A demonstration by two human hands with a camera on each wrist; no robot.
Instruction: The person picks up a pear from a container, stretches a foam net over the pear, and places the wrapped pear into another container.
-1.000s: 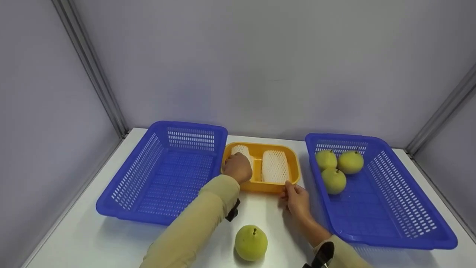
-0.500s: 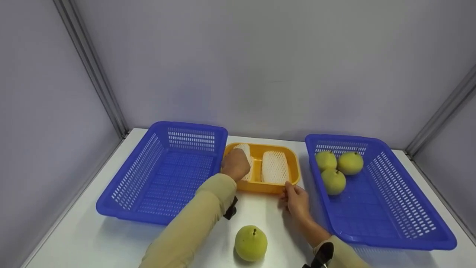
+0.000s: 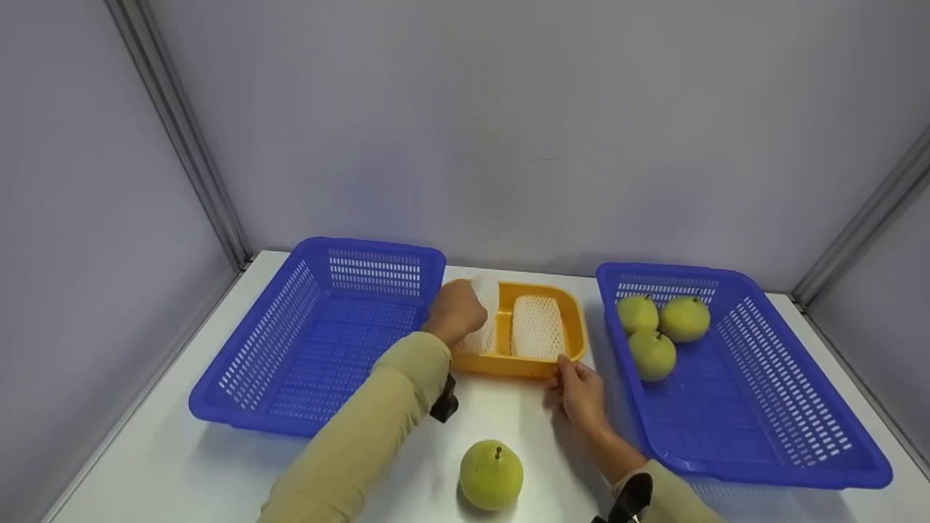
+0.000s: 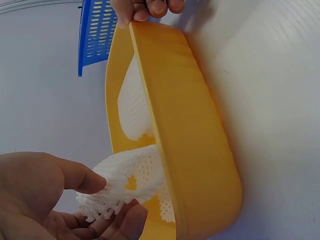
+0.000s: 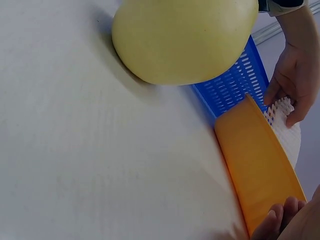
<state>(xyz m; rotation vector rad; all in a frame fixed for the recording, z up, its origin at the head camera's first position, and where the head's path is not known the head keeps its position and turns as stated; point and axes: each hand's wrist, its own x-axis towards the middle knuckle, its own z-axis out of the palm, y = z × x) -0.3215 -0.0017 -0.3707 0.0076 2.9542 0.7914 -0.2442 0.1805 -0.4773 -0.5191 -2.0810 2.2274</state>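
One foam net (image 4: 116, 176) pinched in left hand (image 3: 455, 314), right hand (image 3: 583, 392) gripping yellow tray (image 3: 512, 365), basketed pears (image 3: 652, 355) in head view only

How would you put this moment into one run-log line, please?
left hand: pinches white foam net | right hand: pinches yellow tray rim | second net: inside tray | single pear: on table

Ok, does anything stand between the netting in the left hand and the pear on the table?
Only the yellow tray's near wall stands between the netting and the pear; nothing visible blocks the way over it.
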